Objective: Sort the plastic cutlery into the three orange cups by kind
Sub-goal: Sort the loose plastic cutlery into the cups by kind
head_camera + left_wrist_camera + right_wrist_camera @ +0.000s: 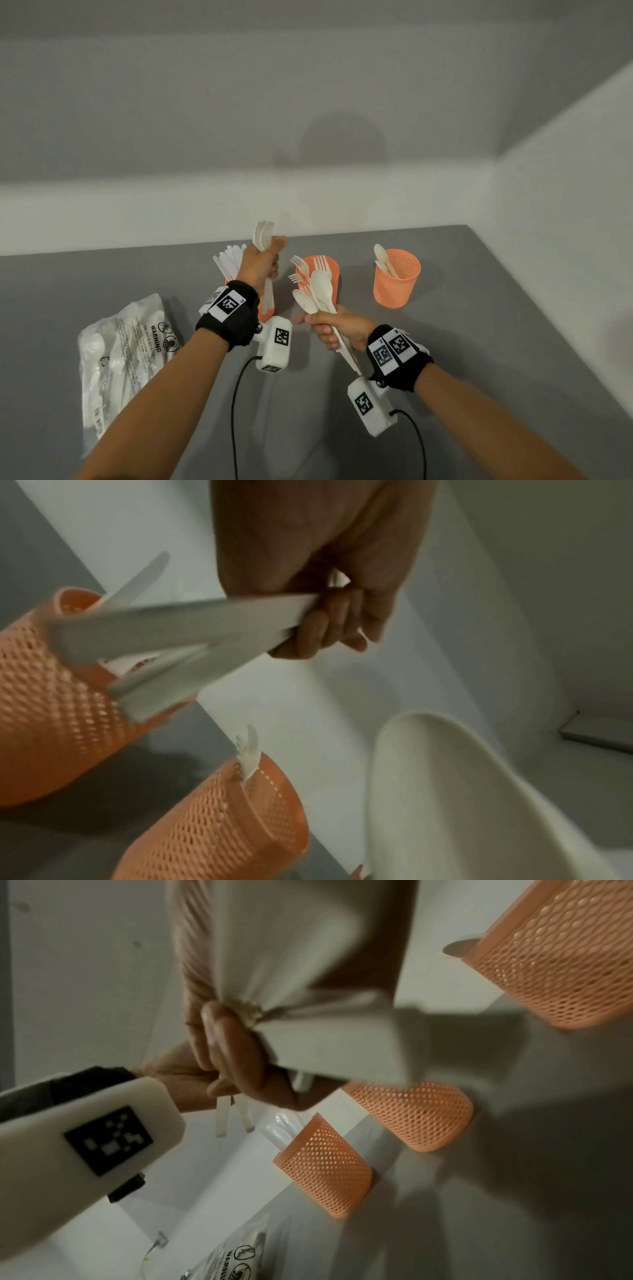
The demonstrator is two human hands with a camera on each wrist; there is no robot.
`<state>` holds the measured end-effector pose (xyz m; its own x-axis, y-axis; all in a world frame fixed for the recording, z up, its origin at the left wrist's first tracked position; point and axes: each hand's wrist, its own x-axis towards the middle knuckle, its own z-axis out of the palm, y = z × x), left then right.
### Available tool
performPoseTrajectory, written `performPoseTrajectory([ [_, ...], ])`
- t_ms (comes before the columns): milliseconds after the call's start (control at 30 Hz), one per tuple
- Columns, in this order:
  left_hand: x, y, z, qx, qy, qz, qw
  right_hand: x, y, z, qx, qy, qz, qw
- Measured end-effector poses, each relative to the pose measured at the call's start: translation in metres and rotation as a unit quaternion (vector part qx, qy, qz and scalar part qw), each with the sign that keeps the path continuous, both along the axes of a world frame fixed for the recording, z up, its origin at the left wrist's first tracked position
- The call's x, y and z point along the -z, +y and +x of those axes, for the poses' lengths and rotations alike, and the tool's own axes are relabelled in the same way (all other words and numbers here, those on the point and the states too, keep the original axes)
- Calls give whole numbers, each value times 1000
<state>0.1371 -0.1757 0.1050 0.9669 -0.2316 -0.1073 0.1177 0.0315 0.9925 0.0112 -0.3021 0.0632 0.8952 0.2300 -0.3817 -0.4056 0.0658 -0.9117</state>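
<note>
Three orange mesh cups stand in a row on the grey table. The left cup (266, 310) holds knives (230, 262), the middle cup (330, 274) forks (301, 264), the right cup (397, 279) spoons (382, 257). My left hand (263, 263) is raised over the left cup and grips a few white pieces (263, 234) with rounded ends up; their flat handles (192, 631) show in the left wrist view. My right hand (339, 329), in front of the middle cup, grips a mixed bundle of spoons and forks (317, 291), handles (325, 1031) fanned out.
A clear plastic bag (126, 353) printed with a warning lies on the table at the left. A white wall runs close behind the cups and along the right side. Black cables hang from both wrist cameras over the near table.
</note>
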Motion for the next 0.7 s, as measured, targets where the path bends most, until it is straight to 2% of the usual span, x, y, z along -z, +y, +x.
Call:
performPoseTrajectory([
  [133, 2, -4, -12, 142, 3, 63, 988, -1, 0, 2, -5, 5, 4, 1000],
  [300, 7, -12, -24, 224, 30, 106, 968, -2, 4, 2, -11, 18, 6, 1000],
  [400, 5, -16, -28, 239, 23, 135, 961, -2, 3, 1, -5, 15, 5, 1000],
  [467, 4, -17, -27, 211, 17, 135, 968, -1, 1, 0, 0, 14, 4, 1000],
  [567, 3, -15, -21, 153, 46, 72, 985, 1, -2, 0, 8, 1, 1, 1000],
  [700, 5, -9, -20, 173, 89, -8, 981, -3, -1, 1, 2, -5, 7, 1000],
])
